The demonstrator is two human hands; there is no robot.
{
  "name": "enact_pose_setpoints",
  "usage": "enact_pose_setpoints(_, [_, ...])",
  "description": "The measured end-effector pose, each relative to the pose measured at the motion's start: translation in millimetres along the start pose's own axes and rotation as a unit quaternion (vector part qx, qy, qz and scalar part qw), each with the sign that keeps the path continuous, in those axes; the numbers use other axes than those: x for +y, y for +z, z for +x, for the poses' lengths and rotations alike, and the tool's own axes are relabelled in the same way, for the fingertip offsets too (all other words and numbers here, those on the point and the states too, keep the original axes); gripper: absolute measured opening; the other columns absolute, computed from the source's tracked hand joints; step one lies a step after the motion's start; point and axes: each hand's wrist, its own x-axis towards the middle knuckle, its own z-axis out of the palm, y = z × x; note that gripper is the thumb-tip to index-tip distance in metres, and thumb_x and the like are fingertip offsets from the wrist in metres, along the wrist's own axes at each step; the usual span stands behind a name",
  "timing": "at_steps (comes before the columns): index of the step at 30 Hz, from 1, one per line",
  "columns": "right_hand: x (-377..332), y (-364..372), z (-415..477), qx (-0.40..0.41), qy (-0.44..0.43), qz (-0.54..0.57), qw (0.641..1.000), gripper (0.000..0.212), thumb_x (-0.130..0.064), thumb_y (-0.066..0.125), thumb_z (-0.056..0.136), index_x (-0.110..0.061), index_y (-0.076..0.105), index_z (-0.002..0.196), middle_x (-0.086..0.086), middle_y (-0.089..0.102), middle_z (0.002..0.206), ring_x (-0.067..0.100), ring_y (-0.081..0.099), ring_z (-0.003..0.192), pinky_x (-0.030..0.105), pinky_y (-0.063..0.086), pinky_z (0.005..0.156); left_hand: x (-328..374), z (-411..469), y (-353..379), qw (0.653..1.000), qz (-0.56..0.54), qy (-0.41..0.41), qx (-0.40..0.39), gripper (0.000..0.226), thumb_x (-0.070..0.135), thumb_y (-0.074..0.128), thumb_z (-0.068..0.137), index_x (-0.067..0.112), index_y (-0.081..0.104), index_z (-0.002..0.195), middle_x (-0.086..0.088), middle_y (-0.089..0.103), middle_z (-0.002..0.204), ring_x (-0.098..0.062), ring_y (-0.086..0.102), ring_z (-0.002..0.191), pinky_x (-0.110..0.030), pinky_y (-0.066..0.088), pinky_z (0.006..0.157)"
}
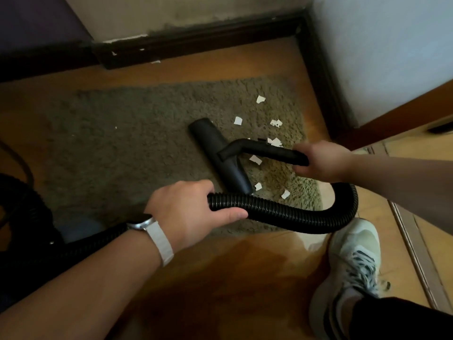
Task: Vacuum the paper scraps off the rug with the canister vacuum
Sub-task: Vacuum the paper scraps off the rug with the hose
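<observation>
Firmly, left hand [188, 212] round hose [282, 212], right hand [321, 160] round wand [264, 150].

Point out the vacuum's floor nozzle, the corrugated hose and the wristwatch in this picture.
floor nozzle [208, 139]: head view, far half of its top.
corrugated hose [282, 212]: head view, ribbed middle of its curve.
wristwatch [160, 241]: head view, its pale strap.

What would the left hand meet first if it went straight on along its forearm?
Probably the near end of the floor nozzle, lying on the rug just beyond the hose that the left hand grips. Depth is unclear, so the hand might pass above it.
</observation>
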Motion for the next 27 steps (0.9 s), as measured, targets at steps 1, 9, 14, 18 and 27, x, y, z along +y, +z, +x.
enact_pose_setpoints(1, [0.3, 2.1, 1.3, -0.004, 0.001, 0.011, 1.000, 0.018, -0.039, 0.063, 0.089, -0.027, 0.057, 0.101, -0.007, 0.059, 0.075, 0.012, 0.057, 0.067, 0.032, 0.046, 0.063, -1.4, 1.9, -0.9, 1.000, 0.003, 0.000, 0.001, 0.067, 0.094, 0.034, 0.064, 0.031, 0.052, 0.079, 0.011, 0.058, 0.069, -0.007, 0.056, 0.063, -0.029, 0.048, 0.057])
enact_pose_setpoints(9, [6.4, 11.3, 8.1, 0.007, 0.005, 0.018, 1.000, 0.024, -0.046, 0.058, 0.094, -0.030, 0.055, 0.111, -0.007, 0.058, 0.076, 0.014, 0.057, 0.068, 0.034, 0.049, 0.065, -2.0, 11.4, 9.3, 0.999, 0.019, 0.024, 0.028, 0.072, 0.096, 0.027, 0.059, 0.031, 0.052, 0.079, 0.011, 0.057, 0.069, -0.005, 0.055, 0.065, -0.030, 0.050, 0.063])
enact_pose_setpoints(14, [7.7, 14.3, 10.0, 0.021, 0.006, 0.021, 1.000, 0.027, -0.047, 0.058, 0.093, -0.029, 0.056, 0.113, -0.007, 0.058, 0.076, 0.018, 0.058, 0.070, 0.032, 0.046, 0.064, -7.8, 17.9, 21.0, 0.999, 0.015, 0.029, 0.034, 0.074, 0.096, 0.026, 0.058, 0.029, 0.051, 0.078, 0.011, 0.056, 0.069, -0.004, 0.054, 0.065, -0.028, 0.049, 0.064])
enact_pose_setpoints(18, [11.5, 12.6, 9.8, 0.020, 0.006, 0.023, 1.000, 0.027, -0.048, 0.059, 0.093, -0.030, 0.057, 0.112, -0.005, 0.061, 0.078, 0.020, 0.060, 0.073, 0.034, 0.049, 0.067, -8.7, 17.4, 24.1, 0.999, -0.002, 0.032, 0.030, 0.080, 0.096, 0.018, 0.051, 0.030, 0.052, 0.079, 0.011, 0.055, 0.069, -0.003, 0.053, 0.065, -0.027, 0.048, 0.061])
enact_pose_setpoints(27, [21.2, -2.1, 3.2, 0.038, 0.068, 0.065, 0.995, 0.017, -0.044, 0.058, 0.096, -0.033, 0.056, 0.108, -0.004, 0.061, 0.078, 0.013, 0.059, 0.067, 0.032, 0.046, 0.060, -14.7, 15.6, 18.9, 0.997, -0.030, 0.040, 0.051, 0.074, 0.095, 0.026, 0.052, 0.032, 0.054, 0.080, 0.013, 0.056, 0.070, 0.000, 0.052, 0.067, -0.025, 0.040, 0.059])
